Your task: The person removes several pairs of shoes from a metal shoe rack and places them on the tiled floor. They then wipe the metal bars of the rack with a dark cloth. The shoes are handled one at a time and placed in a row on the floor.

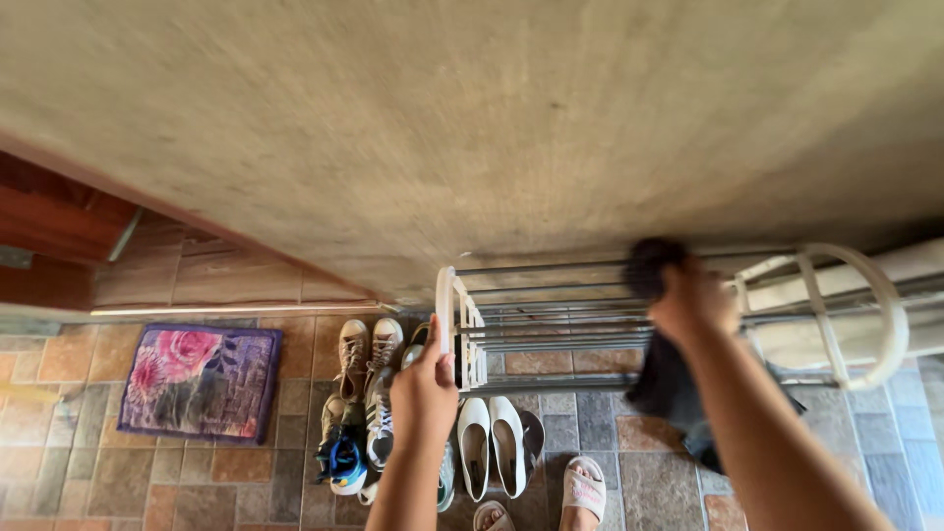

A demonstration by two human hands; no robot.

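— Cloth (669, 379): who has it?
— Right hand (693, 300), fingers closed round it, pressed on the shoe rack's (551, 320) top rails. Left hand (425, 379) grips the rack's white end frame. Shoes (492, 442) below; floral mat (202, 379) farther left.

A tiled floor (590, 423) carries a white-ended shoe rack (551, 315) with bare grey bars. Beside it lie shoes — white flats (492, 442), sneakers (366, 354) — and a floral mat (202, 382).

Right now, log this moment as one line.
left hand: grips rack end | right hand: dark cloth on top rails | shoes on floor
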